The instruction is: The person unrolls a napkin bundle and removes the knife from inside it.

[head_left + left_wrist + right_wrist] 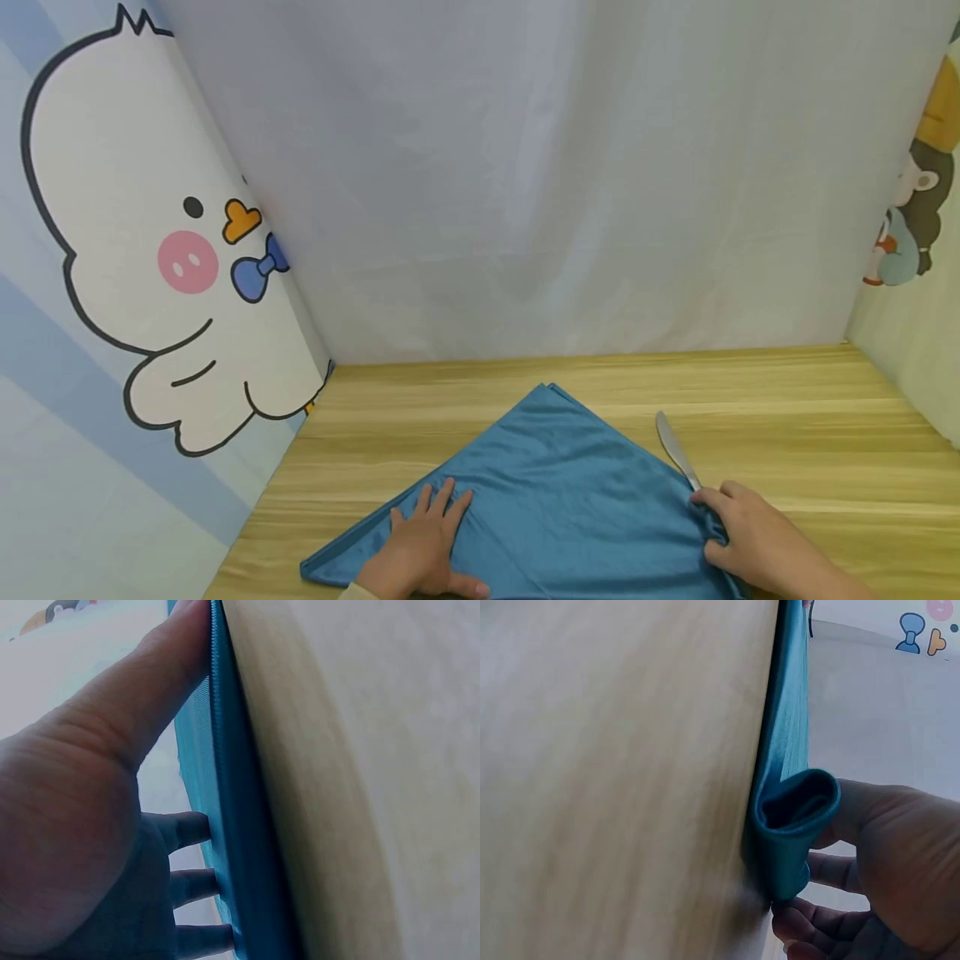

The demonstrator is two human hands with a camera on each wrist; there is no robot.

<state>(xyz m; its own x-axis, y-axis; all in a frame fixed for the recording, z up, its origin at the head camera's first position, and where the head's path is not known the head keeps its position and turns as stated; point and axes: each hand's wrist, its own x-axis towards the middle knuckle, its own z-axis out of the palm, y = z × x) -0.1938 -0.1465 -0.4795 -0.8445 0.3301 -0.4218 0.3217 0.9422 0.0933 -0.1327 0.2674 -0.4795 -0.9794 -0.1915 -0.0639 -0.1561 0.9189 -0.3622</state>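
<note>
A blue cloth folded into a triangle lies on the wooden table, its point away from me. My left hand lies flat on the cloth's left part, fingers straight and spread; the left wrist view shows the fingers pressing the blue cloth. My right hand pinches the cloth's right corner, and in the right wrist view that corner of the blue cloth is bunched into a loop between thumb and fingers. A silver table knife lies just beyond the right hand, beside the cloth's right edge.
A pale curtain hangs behind the table. A cartoon duck panel walls the left side and another cartoon panel the right. Bare wood shows behind and to the right of the cloth.
</note>
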